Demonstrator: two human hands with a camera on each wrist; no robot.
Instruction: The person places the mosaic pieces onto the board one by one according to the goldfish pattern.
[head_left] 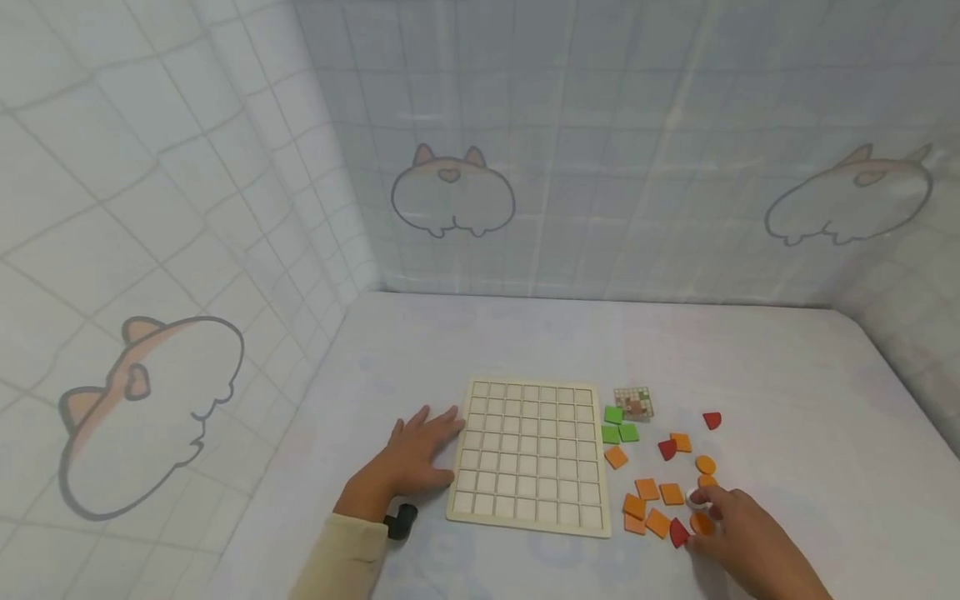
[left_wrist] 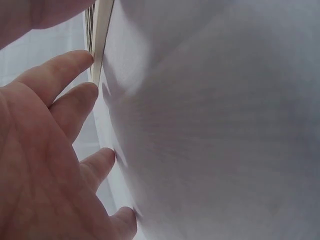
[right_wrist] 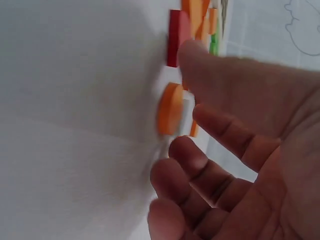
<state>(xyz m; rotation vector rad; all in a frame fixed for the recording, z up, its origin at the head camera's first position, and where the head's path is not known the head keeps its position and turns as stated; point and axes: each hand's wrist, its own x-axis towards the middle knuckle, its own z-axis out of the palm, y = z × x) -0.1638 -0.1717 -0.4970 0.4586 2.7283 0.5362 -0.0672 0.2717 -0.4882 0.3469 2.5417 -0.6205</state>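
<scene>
A white tabletop (head_left: 525, 333) fills the lower half of the head view. A cream rectangular board (head_left: 528, 457) with raised grid lines lies flat at lower centre. The left hand (head_left: 418, 450), fingers spread wide, touches the board's left edge. At lower right, the right hand (head_left: 742, 533) is part-opened, thumb and index finger apart; contact with the pieces cannot be determined. A small square grid-patterned card (head_left: 634, 403) lies just beyond the board's upper right. Orange square tiles (head_left: 647, 489) and three green square tiles (head_left: 628, 432) lie right of the board. Orange discs (head_left: 705, 465) and three red quarter-round pieces (head_left: 712, 420) lie farther right. A white round piece (head_left: 694, 499) sits beneath the right index fingertip.
</scene>
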